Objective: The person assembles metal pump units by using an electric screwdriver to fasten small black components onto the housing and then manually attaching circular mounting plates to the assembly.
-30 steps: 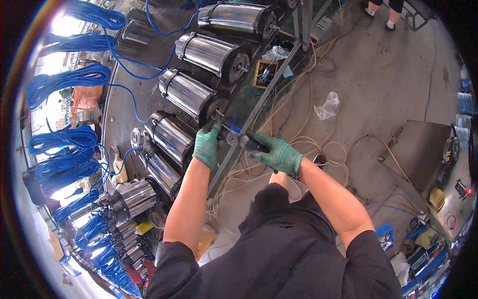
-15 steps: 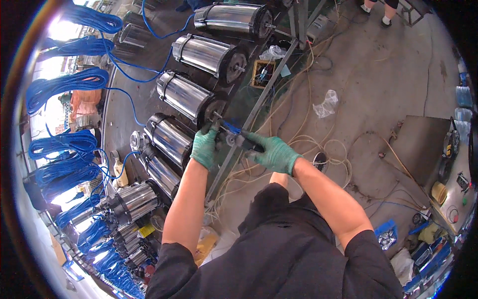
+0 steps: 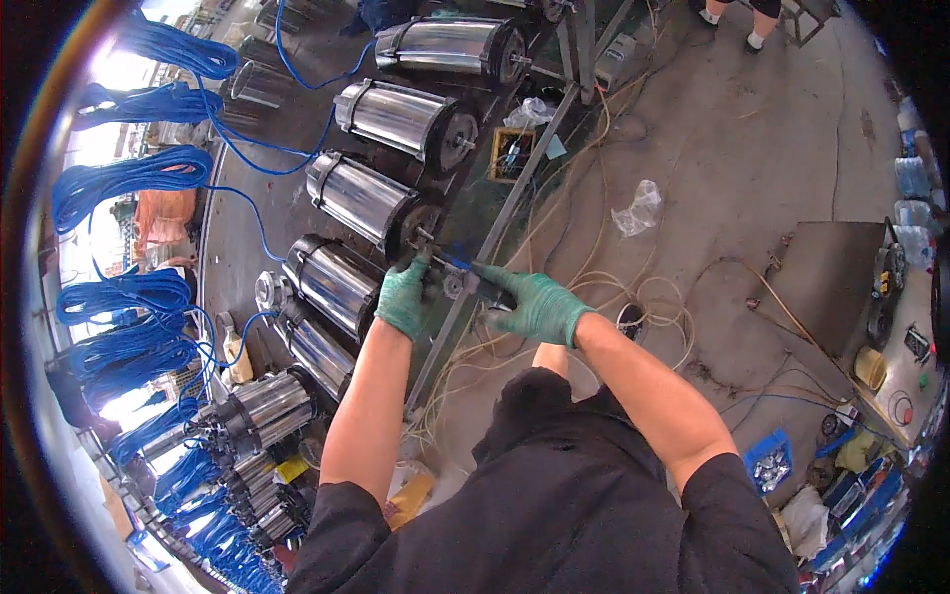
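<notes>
A row of shiny steel cylinders with black end rings and thin shafts, looking like motors, lies on the dark bench. My right hand (image 3: 535,305), in a green glove, is closed around a dark hand tool (image 3: 486,290) with a grey round part and a blue piece toward its front. The tool points at the shaft end of the third motor down (image 3: 363,201). My left hand (image 3: 402,298), also gloved in green, is beside that shaft, its fingers closed near the tool's front. What those fingers grip is hidden.
Coiled blue cables (image 3: 134,185) hang along the left and run to the motors. A metal rail (image 3: 505,220) edges the bench, with a small wooden box (image 3: 511,155) beside it. Pale hoses (image 3: 633,302) loop over the floor. Another person's feet (image 3: 755,41) are at top right.
The view has shifted slightly, so the motors sit a little lower and further left. The tool in my right hand has turned a little, showing more of its grey round part.
</notes>
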`<move>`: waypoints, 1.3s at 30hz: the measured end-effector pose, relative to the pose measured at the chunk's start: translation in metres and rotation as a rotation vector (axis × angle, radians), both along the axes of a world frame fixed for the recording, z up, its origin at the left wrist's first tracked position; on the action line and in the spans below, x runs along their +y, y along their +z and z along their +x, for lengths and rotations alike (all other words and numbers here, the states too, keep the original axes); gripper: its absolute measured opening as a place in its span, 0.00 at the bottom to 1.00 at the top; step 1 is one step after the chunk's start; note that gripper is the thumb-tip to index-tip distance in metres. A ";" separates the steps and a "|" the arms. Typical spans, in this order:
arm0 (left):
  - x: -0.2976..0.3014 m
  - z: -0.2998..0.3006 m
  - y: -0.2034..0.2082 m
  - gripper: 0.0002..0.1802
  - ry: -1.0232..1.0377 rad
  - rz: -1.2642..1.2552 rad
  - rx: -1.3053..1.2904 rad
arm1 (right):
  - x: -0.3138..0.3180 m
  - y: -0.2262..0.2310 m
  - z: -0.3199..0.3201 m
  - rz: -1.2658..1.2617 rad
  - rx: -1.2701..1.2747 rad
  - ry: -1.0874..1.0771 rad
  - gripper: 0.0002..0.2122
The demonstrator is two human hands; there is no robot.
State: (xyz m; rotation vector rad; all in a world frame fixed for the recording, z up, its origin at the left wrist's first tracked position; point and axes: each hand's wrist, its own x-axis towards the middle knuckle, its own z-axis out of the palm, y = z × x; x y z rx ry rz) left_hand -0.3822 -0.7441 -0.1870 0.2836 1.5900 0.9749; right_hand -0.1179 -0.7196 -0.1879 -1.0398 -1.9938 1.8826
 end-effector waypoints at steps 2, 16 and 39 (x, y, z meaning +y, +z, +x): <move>0.000 0.009 0.010 0.16 -0.030 -0.053 -0.007 | 0.000 0.003 0.010 -0.039 0.022 -0.010 0.38; -0.012 0.107 0.079 0.16 -0.039 0.137 -0.669 | -0.009 0.057 0.147 -0.290 0.313 -0.168 0.38; -0.043 0.219 0.090 0.19 0.084 0.472 -0.458 | -0.034 0.084 0.265 -0.180 0.321 -0.034 0.36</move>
